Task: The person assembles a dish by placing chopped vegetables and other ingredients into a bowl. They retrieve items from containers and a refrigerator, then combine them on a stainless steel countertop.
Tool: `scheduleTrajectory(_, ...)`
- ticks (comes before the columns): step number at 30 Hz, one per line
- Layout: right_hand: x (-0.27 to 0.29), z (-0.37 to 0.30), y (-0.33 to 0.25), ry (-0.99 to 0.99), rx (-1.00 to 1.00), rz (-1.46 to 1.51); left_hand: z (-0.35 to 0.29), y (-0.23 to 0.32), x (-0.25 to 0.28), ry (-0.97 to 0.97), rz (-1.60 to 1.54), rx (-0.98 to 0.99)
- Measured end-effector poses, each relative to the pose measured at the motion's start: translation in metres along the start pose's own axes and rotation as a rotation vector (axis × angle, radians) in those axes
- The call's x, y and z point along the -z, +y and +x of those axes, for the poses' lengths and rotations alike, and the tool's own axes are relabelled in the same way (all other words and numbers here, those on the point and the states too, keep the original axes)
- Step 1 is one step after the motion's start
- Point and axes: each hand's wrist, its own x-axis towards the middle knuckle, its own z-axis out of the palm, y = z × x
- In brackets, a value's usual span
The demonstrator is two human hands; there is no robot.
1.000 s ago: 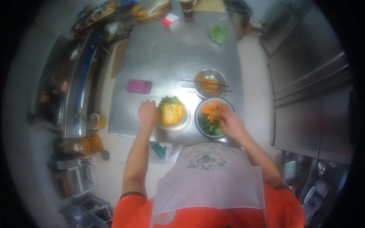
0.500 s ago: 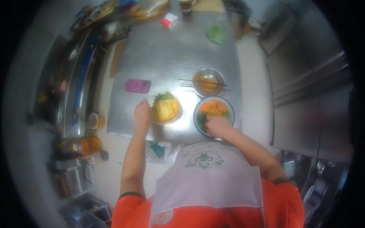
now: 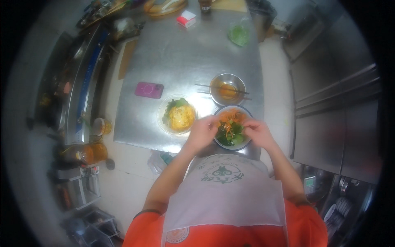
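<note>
Both my hands are at a blue-rimmed white bowl (image 3: pixel 235 148) near the table's front right edge. It holds orange vegetable shreds (image 3: pixel 231 114) at its far side and dark leafy greens (image 3: pixel 231 139) nearer me. My left hand (image 3: pixel 203 132) is closed at the bowl's left rim; what its fingertips hold is hidden. From the right, my right hand (image 3: pixel 259 132) pinches the edge of the greens, with some orange shreds lying over them. Left of the bowl sits a clear round container (image 3: pixel 159 116) with yellow egg (image 3: pixel 181 118) and green leaves (image 3: pixel 177 103) inside.
Chopsticks (image 3: pixel 224 89) lie across a metal bowl (image 3: pixel 242 80) with orange-yellow contents. A pink phone (image 3: pixel 149 90) rests on the metal table (image 3: pixel 177 57). A red-and-white packet (image 3: pixel 186 19) and bagged greens (image 3: pixel 238 35) lie farther back. Steel cabinets (image 3: pixel 337 119) stand at the right.
My left hand has left the clear container and moved right to the vegetable bowl. My right hand has drawn back to that bowl's right side. Greens and orange shreds now show between them.
</note>
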Motion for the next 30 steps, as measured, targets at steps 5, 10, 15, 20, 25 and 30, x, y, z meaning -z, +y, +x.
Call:
scheduleTrajectory(5, 0.013, 0.001, -0.018, -0.013, 0.002, 0.026, -0.001, 0.009, 0.012, -0.164, 0.014, 0.045)
scheduleTrajectory(10, -0.003, 0.007, -0.024, -0.014, -0.069, -0.034, -0.012, 0.004, 0.035, -0.189, -0.305, 0.070)
scheduleTrajectory(15, -0.019, 0.024, -0.008, -0.027, -0.112, 0.037, 0.001, 0.017, 0.003, -0.268, -0.504, 0.099)
scheduleTrajectory(20, -0.006, 0.023, -0.008, -0.040, -0.202, 0.072, 0.009, 0.009, -0.012, -0.280, -0.470, 0.147)
scheduleTrajectory(25, -0.002, 0.014, 0.005, -0.008, -0.186, 0.122, 0.007, 0.039, -0.006, -0.287, -0.556, 0.060)
scheduleTrajectory(30, -0.005, 0.012, 0.005, 0.029, -0.181, 0.192, 0.010, 0.029, -0.018, -0.328, -0.422, 0.025)
